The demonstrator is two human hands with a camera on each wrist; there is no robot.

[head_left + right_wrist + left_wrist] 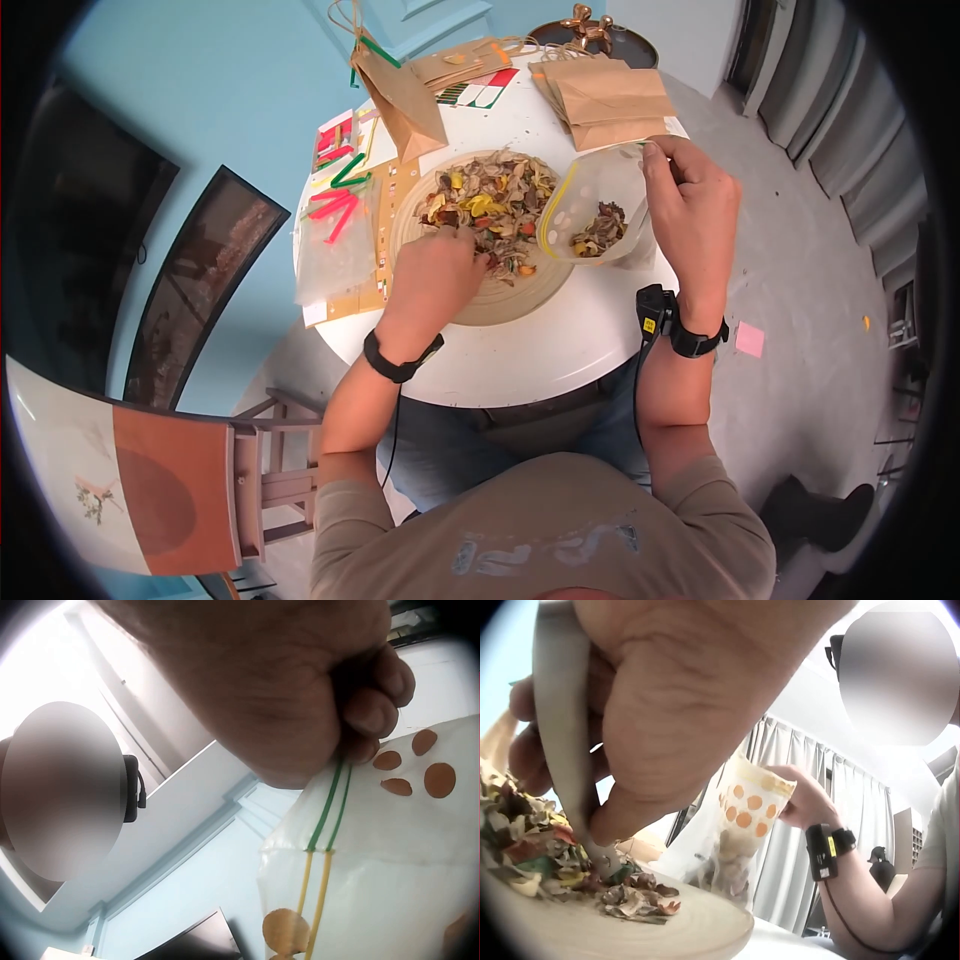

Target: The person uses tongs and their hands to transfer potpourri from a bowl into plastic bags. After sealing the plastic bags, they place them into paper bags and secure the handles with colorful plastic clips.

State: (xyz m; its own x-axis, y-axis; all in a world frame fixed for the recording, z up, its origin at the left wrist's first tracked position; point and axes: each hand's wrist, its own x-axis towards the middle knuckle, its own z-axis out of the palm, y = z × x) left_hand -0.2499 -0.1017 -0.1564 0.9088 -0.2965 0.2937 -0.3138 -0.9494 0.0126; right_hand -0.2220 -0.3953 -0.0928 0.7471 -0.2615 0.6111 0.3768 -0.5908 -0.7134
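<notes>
Bag [602, 178] lies just right of left hand [436, 282], fingers down at the dried petals [500, 188], pinch unclear; nearer right hand [697, 208] pinches bag's rim.

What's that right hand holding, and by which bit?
The right hand grips the spotted plastic bag near its top, at the green part of its zip strip.
</notes>
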